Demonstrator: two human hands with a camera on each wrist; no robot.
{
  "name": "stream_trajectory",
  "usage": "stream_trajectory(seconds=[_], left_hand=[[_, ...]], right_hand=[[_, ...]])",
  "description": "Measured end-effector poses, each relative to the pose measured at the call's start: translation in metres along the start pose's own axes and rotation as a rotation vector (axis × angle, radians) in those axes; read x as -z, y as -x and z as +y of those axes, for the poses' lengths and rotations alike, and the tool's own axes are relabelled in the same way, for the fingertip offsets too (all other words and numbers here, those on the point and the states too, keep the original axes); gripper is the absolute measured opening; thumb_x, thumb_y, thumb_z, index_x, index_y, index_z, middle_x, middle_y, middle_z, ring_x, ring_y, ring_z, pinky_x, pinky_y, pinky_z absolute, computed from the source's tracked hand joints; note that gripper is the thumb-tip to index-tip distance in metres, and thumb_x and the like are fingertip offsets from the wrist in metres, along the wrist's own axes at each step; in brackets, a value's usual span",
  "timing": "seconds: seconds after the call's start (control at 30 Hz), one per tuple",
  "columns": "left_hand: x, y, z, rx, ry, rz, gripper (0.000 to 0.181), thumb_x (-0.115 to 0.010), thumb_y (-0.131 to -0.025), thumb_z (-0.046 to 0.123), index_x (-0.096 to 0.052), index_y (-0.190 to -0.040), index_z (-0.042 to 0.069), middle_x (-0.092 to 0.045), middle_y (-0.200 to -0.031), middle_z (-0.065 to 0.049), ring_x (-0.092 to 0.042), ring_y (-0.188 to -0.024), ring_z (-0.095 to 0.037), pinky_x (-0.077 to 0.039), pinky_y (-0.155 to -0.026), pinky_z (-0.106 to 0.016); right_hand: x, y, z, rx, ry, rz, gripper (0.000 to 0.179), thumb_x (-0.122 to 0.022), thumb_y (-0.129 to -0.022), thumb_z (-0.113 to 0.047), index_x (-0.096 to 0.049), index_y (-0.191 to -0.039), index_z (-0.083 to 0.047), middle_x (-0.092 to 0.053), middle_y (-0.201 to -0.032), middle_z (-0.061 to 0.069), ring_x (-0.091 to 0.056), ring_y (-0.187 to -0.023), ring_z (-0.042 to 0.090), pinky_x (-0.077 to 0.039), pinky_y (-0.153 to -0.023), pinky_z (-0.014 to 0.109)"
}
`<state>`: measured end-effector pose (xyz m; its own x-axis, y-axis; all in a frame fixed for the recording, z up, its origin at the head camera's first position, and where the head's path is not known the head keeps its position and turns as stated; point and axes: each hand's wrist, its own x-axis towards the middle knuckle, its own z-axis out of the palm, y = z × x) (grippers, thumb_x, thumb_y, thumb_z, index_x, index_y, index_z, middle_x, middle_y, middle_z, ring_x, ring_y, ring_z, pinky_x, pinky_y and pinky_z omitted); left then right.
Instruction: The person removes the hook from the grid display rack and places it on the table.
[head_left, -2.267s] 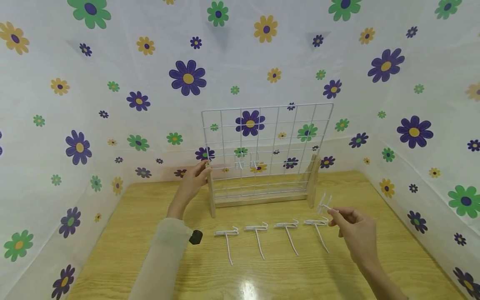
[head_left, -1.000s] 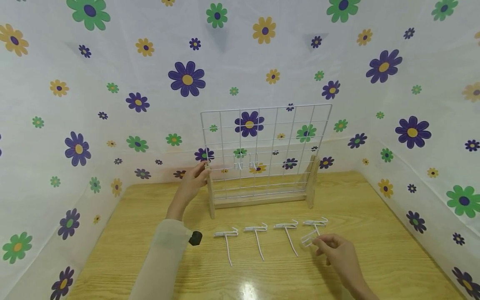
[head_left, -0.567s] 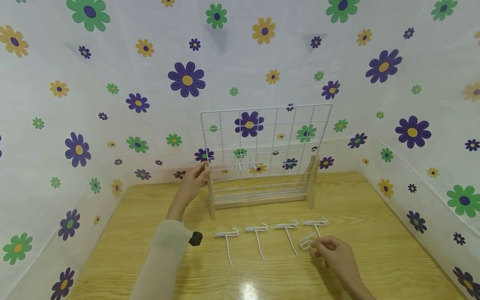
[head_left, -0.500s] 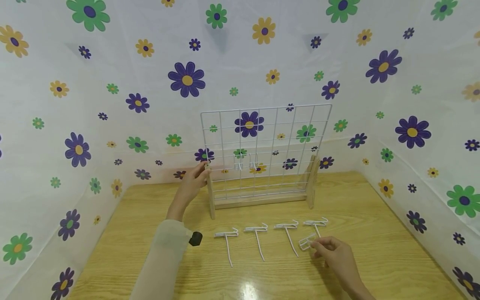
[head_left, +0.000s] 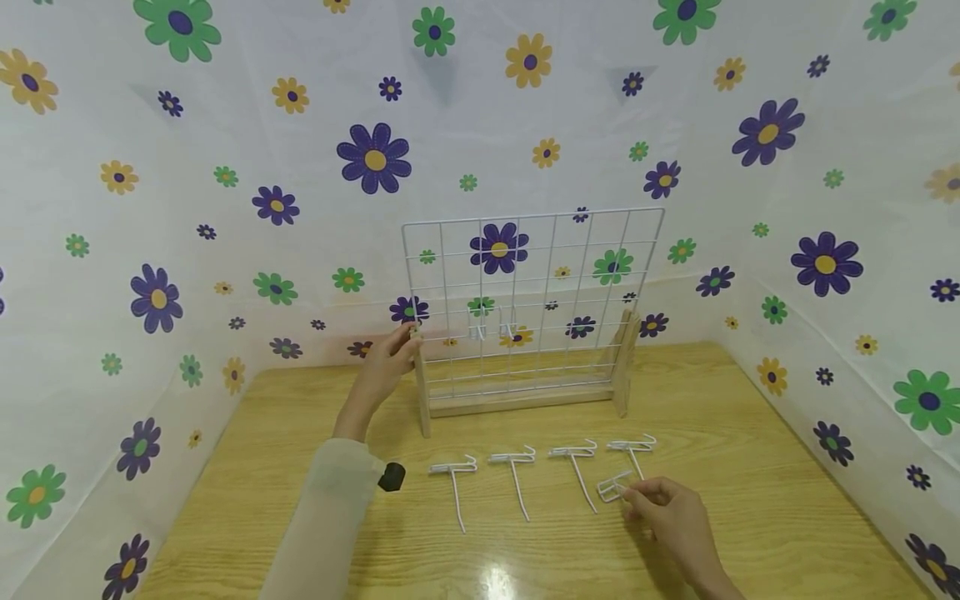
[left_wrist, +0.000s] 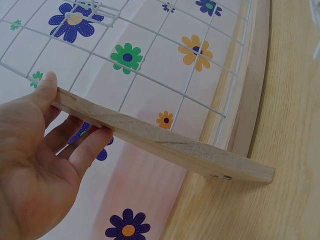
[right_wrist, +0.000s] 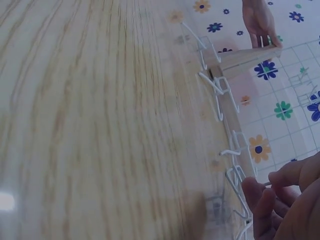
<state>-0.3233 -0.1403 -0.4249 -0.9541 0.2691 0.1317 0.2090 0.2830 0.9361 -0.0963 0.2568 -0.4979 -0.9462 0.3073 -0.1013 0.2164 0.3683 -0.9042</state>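
Note:
My left hand (head_left: 386, 362) grips the upper end of the left wooden post (head_left: 422, 392) of a white wire grid rack (head_left: 534, 217). In the left wrist view the thumb lies at the post's end, with the fingers against its outer side (left_wrist: 165, 142). My right hand (head_left: 671, 512) pinches a white wire display hook (head_left: 609, 490) by its prong, between thumb and fingertips. This hook's rectangular frame points left, just in front of the rightmost hook (head_left: 632, 446) in a row lying on the table. Two hooks (head_left: 477, 325) hang at the grid's middle left.
Several white wire hooks (head_left: 453, 468) lie side by side on the wooden table (head_left: 420, 558) before the rack. A wooden crossbar (head_left: 525, 402) joins the posts. Flower-printed cloth (head_left: 285, 133) surrounds the table at the back and sides. A black wrist device (head_left: 392, 476) sits at the left cuff.
Over about two seconds my right hand carries its hook leftward and down, from right of the row to in front of it. In the last half second it barely moves. The left hand stays put.

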Motion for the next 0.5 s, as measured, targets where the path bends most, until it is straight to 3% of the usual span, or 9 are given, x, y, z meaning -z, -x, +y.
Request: stream_trajectory(seconds=[0.27, 0.5], left_hand=[[-0.0007, -0.0012, -0.0013, 0.001, 0.015, 0.000, 0.060, -0.052, -0.110, 0.033, -0.033, -0.163, 0.012, -0.042, -0.158, -0.023, -0.048, -0.140, -0.040, -0.051, -0.108, -0.043], [-0.0010, -0.0005, -0.0018, 0.004, 0.017, 0.003, 0.061, -0.052, -0.110, 0.034, -0.032, -0.163, 0.011, -0.040, -0.160, -0.022, -0.046, -0.141, -0.040, -0.050, -0.108, -0.045]], right_hand=[[0.0009, 0.0037, -0.0014, 0.026, 0.112, 0.012, 0.017, -0.075, -0.094, -0.008, -0.071, -0.097, 0.008, -0.075, -0.082, 0.013, -0.070, -0.064, 0.020, -0.057, -0.046, 0.026], [0.0011, 0.0089, -0.0020, 0.028, 0.190, -0.006, 0.010, -0.075, -0.092, -0.004, -0.071, -0.091, 0.005, -0.070, -0.074, 0.005, -0.063, -0.058, 0.018, -0.052, -0.045, 0.021]])
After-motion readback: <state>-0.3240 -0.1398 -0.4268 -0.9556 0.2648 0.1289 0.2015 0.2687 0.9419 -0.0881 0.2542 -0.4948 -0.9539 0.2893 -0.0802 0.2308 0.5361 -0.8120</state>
